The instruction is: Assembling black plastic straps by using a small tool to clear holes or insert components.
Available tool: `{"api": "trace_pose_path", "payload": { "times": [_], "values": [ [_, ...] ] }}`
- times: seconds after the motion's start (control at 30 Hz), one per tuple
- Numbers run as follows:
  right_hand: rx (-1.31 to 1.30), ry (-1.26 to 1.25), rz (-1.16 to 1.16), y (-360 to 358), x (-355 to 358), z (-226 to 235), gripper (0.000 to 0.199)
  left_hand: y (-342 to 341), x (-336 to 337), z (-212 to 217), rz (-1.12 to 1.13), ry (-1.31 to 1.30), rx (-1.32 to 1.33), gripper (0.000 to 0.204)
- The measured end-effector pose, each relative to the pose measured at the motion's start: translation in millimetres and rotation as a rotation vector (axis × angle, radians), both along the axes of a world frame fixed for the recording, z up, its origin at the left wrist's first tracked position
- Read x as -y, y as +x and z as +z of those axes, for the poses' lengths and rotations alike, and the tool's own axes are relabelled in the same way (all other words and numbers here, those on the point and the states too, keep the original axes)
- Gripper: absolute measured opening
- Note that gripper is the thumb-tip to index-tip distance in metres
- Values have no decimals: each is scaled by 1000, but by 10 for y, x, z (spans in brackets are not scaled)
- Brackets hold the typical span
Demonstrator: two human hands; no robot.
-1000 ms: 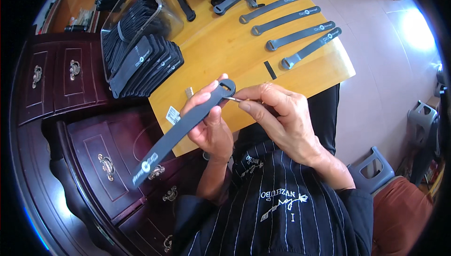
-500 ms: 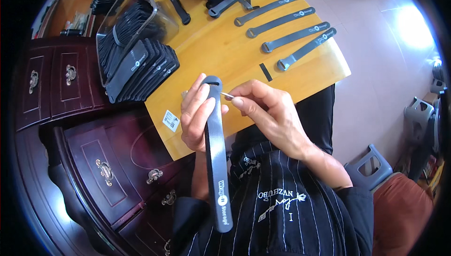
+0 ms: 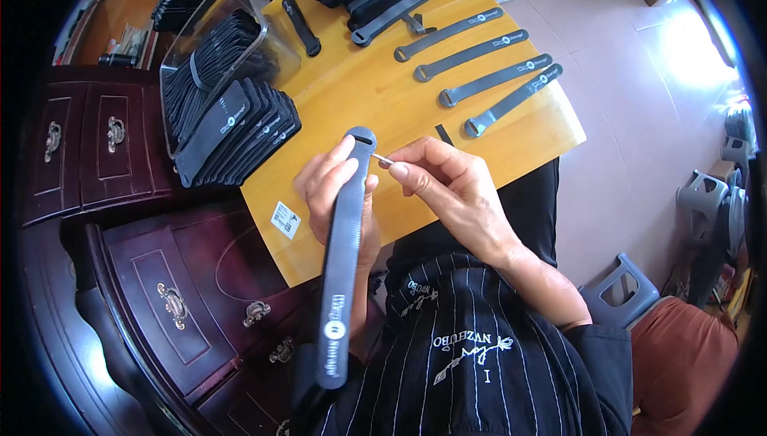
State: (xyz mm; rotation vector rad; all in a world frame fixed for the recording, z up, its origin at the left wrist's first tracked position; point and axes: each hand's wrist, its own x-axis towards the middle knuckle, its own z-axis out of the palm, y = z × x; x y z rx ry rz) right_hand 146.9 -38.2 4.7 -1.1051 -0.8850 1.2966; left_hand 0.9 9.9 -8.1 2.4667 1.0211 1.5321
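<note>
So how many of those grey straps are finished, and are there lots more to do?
Four grey straps lie in a neat row on the yellow table, so those look done. One long strap is in hand now: the left hand holds it near its slotted end while the right hand brings a thin metal piece to it. Many look left: a big fanned stack and a clear box full of more.

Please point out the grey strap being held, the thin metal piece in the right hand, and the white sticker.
grey strap [image 3: 343, 252], head view, mid-length of strap.
thin metal piece [image 3: 382, 159], head view, exposed tip.
white sticker [image 3: 285, 218], head view, its centre.
</note>
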Motion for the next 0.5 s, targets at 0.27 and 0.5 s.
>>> {"api": "trace_pose_path", "payload": {
  "times": [0.27, 0.5],
  "values": [
    [511, 228, -107, 29, -43, 187, 13, 200, 56, -90, -314, -627, 950, 21],
    [491, 186, -125, 113, -34, 203, 13, 166, 123, 7, -285, -630, 899, 21]
  ]
}}
